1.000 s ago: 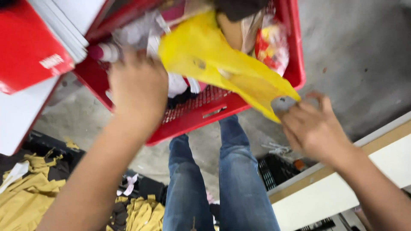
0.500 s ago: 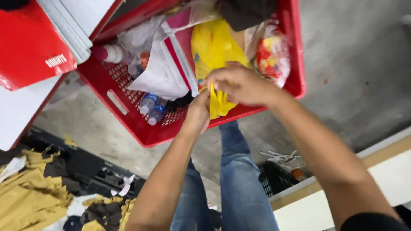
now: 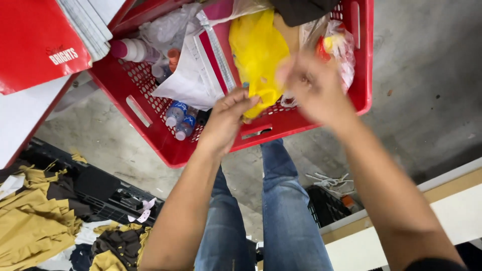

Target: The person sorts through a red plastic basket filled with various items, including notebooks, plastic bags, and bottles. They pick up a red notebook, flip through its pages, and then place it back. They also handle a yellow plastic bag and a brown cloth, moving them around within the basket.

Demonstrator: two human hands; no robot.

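A red plastic basket (image 3: 150, 118) sits over my knees, packed with things. A yellow plastic bag (image 3: 256, 47) lies in its middle. My left hand (image 3: 226, 118) reaches over the near rim, its fingertips closed on the bag's lower tip. My right hand (image 3: 314, 88) hovers blurred over the basket's right side, beside a clear bag of colourful snacks (image 3: 339, 45), with loose fingers and nothing seen in it. White papers (image 3: 186, 80) and small water bottles (image 3: 181, 118) lie to the left of the yellow bag.
A red box with white sheets (image 3: 40, 45) overhangs the upper left. Mustard and dark cloths (image 3: 35, 221) lie on a black crate (image 3: 105, 193) at lower left. A small black crate (image 3: 326, 203) and a white ledge (image 3: 401, 221) flank my jeans (image 3: 281, 211) on the concrete floor.
My right hand has let go of the yellow bag and swung to the right. My left hand has come up from under it to the bag's lower tip.
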